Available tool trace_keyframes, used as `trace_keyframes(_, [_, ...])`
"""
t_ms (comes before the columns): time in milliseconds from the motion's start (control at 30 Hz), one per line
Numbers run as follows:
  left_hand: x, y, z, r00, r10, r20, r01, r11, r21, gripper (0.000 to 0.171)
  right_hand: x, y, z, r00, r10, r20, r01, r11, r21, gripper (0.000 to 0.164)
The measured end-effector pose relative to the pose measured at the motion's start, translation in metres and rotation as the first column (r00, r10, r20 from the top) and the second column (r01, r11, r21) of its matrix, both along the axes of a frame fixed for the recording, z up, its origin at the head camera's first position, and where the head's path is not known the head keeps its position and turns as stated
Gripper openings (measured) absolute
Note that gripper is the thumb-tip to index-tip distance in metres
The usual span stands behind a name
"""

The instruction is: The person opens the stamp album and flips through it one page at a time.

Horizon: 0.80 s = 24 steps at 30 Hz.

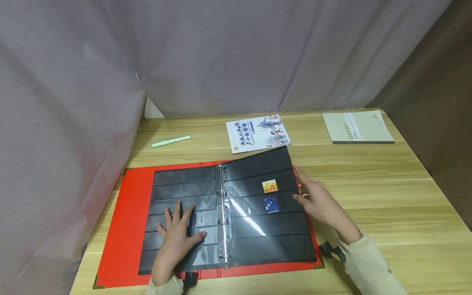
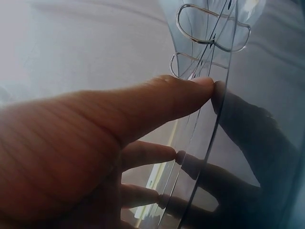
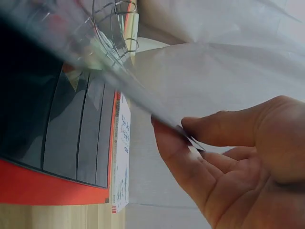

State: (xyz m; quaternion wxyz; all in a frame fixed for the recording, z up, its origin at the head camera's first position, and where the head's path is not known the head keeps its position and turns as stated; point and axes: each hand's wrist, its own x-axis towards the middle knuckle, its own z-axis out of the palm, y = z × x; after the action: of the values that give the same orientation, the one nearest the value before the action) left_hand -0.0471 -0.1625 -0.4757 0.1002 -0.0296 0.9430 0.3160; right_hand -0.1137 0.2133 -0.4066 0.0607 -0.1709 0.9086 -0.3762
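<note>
A red ring-bound stamp album point(image 1: 125, 221) lies spread on the table. Its left black album page point(image 1: 184, 180) has my left hand point(image 1: 176, 235) resting on it, fingers spread; the left wrist view shows the thumb point(image 2: 167, 95) touching the clear sleeve close to the metal rings point(image 2: 190, 24). At the outer edge of the right album page point(image 1: 269, 246), my right hand point(image 1: 318, 200) pinches the sheet between thumb and forefinger, and that page is lifted in the right wrist view. An orange-yellow stamp point(image 1: 270, 186) and a blue stamp point(image 1: 271, 204) sit in its strips.
Behind the album lies an illustrated book point(image 1: 258, 133). A pale green pen point(image 1: 171, 141) is at the back left and a book marked Gambit point(image 1: 357, 127) at the back right. Grey curtain cloth point(image 1: 228, 57) hangs along the table's far and left sides.
</note>
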Motion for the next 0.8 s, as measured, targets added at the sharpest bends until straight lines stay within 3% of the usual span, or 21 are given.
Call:
trace_keyframes(233, [0.0, 0.001, -0.002, 0.999, 0.003, -0.033, -0.002, 1.0, 0.003, 0.084, 0.011, 0.005, 0.003, 0.998, 0.028, 0.063, -0.027, 0.999, -0.018, 0.078])
trace_keyframes(367, [0.0, 0.0, -0.001, 1.0, -0.001, -0.018, 0.001, 1.0, 0.007, 0.084, 0.014, 0.004, 0.008, 0.996, 0.05, 0.073, -0.048, 0.998, -0.034, 0.077])
trace_keyframes(800, [0.001, 0.0, 0.001, 1.0, -0.008, 0.004, 0.008, 1.0, 0.006, 0.083, 0.016, -0.004, 0.04, 0.99, 0.114, 0.088, -0.099, 0.982, -0.164, 0.066])
